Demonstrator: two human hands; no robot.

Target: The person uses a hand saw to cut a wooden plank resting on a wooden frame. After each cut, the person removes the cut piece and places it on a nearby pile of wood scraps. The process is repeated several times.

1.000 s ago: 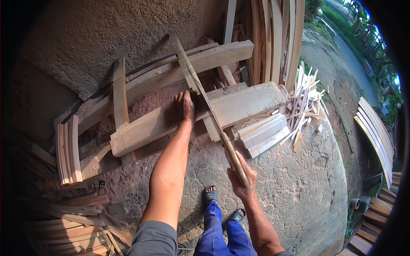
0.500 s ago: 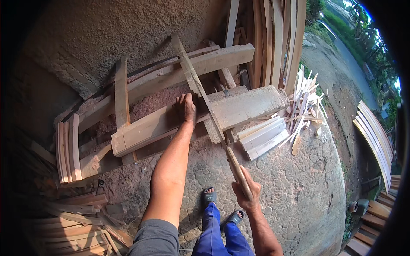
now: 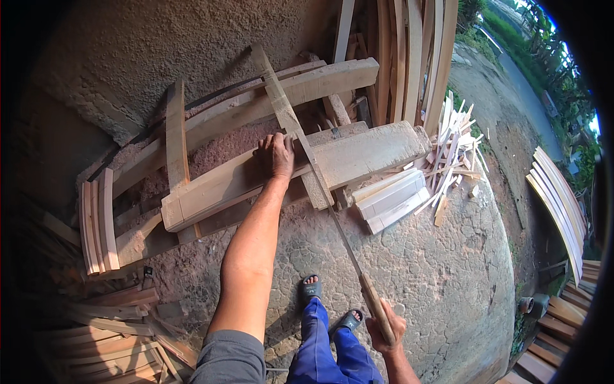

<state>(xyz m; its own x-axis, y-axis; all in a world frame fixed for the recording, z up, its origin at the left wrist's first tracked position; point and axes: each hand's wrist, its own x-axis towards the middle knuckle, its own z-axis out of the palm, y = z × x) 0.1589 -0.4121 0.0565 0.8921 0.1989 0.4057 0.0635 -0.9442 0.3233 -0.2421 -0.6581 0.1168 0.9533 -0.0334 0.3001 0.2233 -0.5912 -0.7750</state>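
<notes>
In my right hand [image 3: 387, 328] is the wooden handle of a long, thin hand saw [image 3: 346, 240], fingers wrapped round it. Its blade slants up and away to the left, meeting a thick, pale wooden board [image 3: 364, 157] that lies across a wooden support. Pressed on the same board, just left of the blade, my left hand [image 3: 277, 155] has its fingers curled over the far edge. A crosswise wooden beam [image 3: 272, 86] runs beneath the board, close along the blade's line. Pencil-like lines mark the board's left end.
Thin offcuts [image 3: 453, 153] pile up at the right, beside short pale blocks [image 3: 391, 200]. Tall planks [image 3: 409, 64] lean on the rough wall [image 3: 211, 45]. Several curved slats [image 3: 99, 221] stand at the left end. More wood [image 3: 115, 339] lies lower left. Cracked concrete [image 3: 441, 275] is underfoot.
My right hand has drawn the saw back toward me, down and to the right, so more blade shows on the near side. My left hand keeps its place on the board.
</notes>
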